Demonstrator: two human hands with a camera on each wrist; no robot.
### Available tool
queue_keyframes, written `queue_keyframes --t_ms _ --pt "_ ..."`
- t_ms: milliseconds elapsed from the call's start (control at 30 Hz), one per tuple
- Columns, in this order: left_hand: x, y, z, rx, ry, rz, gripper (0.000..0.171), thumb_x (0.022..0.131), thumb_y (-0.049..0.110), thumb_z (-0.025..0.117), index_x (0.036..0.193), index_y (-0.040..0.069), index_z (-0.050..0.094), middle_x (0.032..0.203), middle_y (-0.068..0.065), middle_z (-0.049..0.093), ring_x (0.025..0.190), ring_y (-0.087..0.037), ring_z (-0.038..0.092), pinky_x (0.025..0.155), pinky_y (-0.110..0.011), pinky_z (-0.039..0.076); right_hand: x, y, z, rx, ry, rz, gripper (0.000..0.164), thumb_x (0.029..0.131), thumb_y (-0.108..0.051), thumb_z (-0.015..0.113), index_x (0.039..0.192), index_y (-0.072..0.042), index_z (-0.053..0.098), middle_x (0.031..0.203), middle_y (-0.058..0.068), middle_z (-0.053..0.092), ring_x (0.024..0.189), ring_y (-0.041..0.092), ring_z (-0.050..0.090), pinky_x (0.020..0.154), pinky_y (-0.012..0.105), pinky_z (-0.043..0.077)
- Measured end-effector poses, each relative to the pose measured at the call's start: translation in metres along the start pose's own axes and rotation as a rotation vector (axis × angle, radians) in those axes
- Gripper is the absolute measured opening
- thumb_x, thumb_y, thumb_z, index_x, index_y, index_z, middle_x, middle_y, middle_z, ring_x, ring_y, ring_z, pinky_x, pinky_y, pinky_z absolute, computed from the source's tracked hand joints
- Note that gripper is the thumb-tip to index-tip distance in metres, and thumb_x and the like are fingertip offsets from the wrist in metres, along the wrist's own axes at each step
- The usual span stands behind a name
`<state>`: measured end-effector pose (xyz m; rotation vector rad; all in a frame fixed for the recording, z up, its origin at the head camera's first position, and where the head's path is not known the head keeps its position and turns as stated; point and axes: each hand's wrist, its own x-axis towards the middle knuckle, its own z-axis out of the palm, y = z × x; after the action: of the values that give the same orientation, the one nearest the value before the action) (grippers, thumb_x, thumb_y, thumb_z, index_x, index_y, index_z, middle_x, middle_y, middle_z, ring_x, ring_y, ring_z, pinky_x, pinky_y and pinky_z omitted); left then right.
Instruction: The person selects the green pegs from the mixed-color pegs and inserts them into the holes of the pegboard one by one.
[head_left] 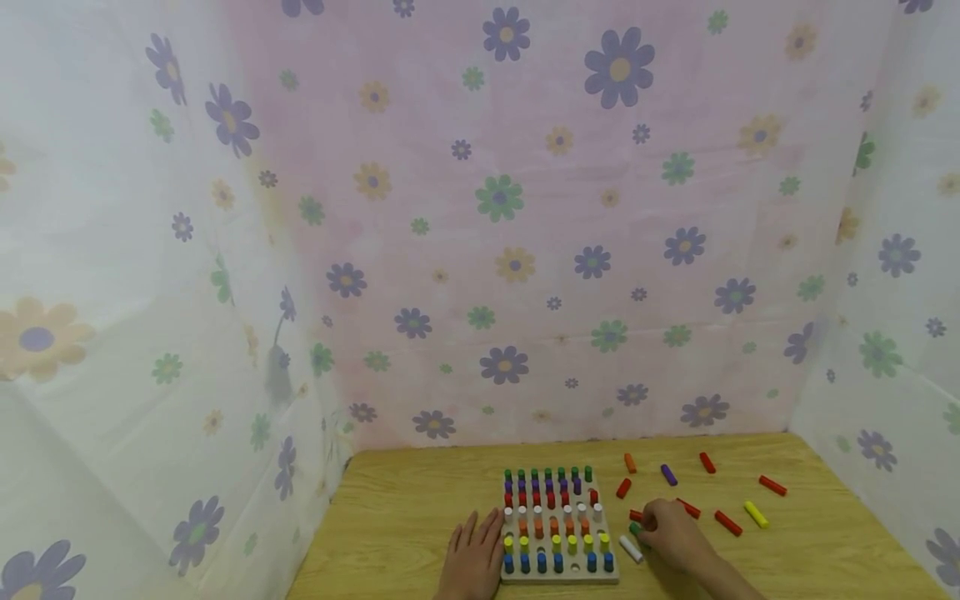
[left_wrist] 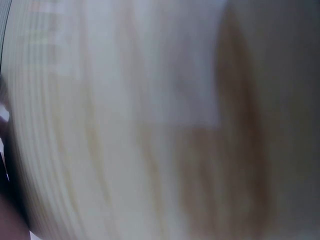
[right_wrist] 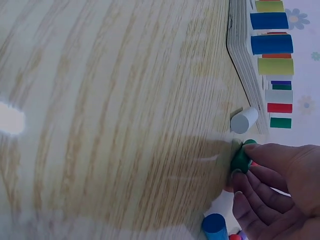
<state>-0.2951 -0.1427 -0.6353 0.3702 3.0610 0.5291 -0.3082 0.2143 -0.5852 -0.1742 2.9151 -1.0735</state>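
A pegboard [head_left: 561,578] stands on the table near its front, with rows of upright green, purple, red, white, orange, yellow and blue pegs; some holes are bare. My left hand [head_left: 472,560] lies with fingers extended against the board's left edge. To the right of the board, my right hand [head_left: 673,537] pinches a green peg [right_wrist: 241,159] between thumb and fingers, low over the table. Just beside that hand lies a loose white peg [head_left: 631,548]. The left wrist view is mostly blurred wood grain, with only a sliver of hand at its left edge.
Loose pegs lie scattered on the table [head_left: 405,500] to the right: several red ones [head_left: 728,522], an orange one [head_left: 630,463], a purple one [head_left: 669,475] and a yellow one [head_left: 756,514]. A blue peg [right_wrist: 215,226] shows below the right hand. Flowered cloth [head_left: 502,283] surrounds the table.
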Motion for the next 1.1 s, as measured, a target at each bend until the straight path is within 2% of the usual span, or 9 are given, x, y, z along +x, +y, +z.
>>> queue_keyframes --t_ms 167,433,567,767,900,967,1100 --pt "-0.001 0.002 -0.003 0.000 0.002 0.007 0.055 0.111 0.047 0.029 0.158 0.021 0.044 0.160 0.000 0.044 0.150 -0.039 0.032 0.120 -0.064 0.024 0.000 0.005 0.000 0.009 -0.029 -0.030 0.010 0.082 0.003 0.080 0.082 -0.002 0.071 0.078 0.001 0.067 0.073 0.017 0.063 0.066 0.038 0.058" --pt "-0.002 0.005 -0.006 0.019 -0.008 0.000 0.057 0.111 0.049 0.028 0.158 0.021 0.043 0.160 0.001 0.044 0.150 -0.038 0.031 0.120 -0.063 0.023 0.004 0.012 -0.002 -0.021 -0.089 -0.114 0.007 0.087 0.002 0.075 0.083 -0.002 0.070 0.077 0.000 0.064 0.070 0.014 0.058 0.060 0.030 0.051" --pt "-0.003 0.005 -0.006 0.016 -0.005 -0.002 0.057 0.111 0.048 0.028 0.158 0.020 0.044 0.160 0.000 0.044 0.150 -0.039 0.031 0.120 -0.064 0.023 0.004 0.014 -0.003 -0.014 -0.106 -0.128 0.006 0.088 0.002 0.074 0.086 -0.001 0.070 0.080 0.001 0.066 0.072 0.015 0.060 0.062 0.032 0.054" --pt "-0.004 0.005 -0.007 -0.004 0.010 0.011 0.055 0.111 0.046 0.029 0.157 0.019 0.046 0.159 -0.001 0.045 0.149 -0.041 0.033 0.119 -0.065 0.025 0.003 0.013 -0.010 0.048 -0.107 -0.106 0.004 0.089 -0.001 0.075 0.090 0.000 0.071 0.084 0.002 0.067 0.078 0.018 0.063 0.067 0.035 0.057" --pt "-0.003 0.005 -0.008 0.001 0.007 0.007 0.055 0.111 0.046 0.030 0.157 0.020 0.045 0.160 0.000 0.044 0.149 -0.039 0.033 0.119 -0.064 0.025 0.004 0.011 -0.016 0.068 -0.093 -0.135 0.004 0.089 -0.002 0.074 0.091 0.001 0.071 0.083 0.002 0.068 0.076 0.018 0.062 0.064 0.032 0.055" --pt "-0.001 0.004 -0.006 0.006 0.005 0.002 0.055 0.111 0.046 0.030 0.157 0.020 0.045 0.160 0.001 0.044 0.149 -0.039 0.033 0.120 -0.064 0.025 0.005 0.010 -0.017 0.083 -0.091 -0.130 0.007 0.090 -0.001 0.073 0.095 0.003 0.072 0.084 0.002 0.069 0.076 0.017 0.063 0.063 0.032 0.056" --pt "0.001 0.001 -0.001 0.025 -0.003 -0.010 0.056 0.111 0.050 0.028 0.158 0.023 0.044 0.160 0.002 0.044 0.149 -0.038 0.033 0.119 -0.063 0.026 0.007 0.010 -0.020 0.112 -0.091 -0.175 0.011 0.090 0.001 0.070 0.100 0.008 0.070 0.087 0.005 0.070 0.075 0.016 0.064 0.063 0.029 0.057"
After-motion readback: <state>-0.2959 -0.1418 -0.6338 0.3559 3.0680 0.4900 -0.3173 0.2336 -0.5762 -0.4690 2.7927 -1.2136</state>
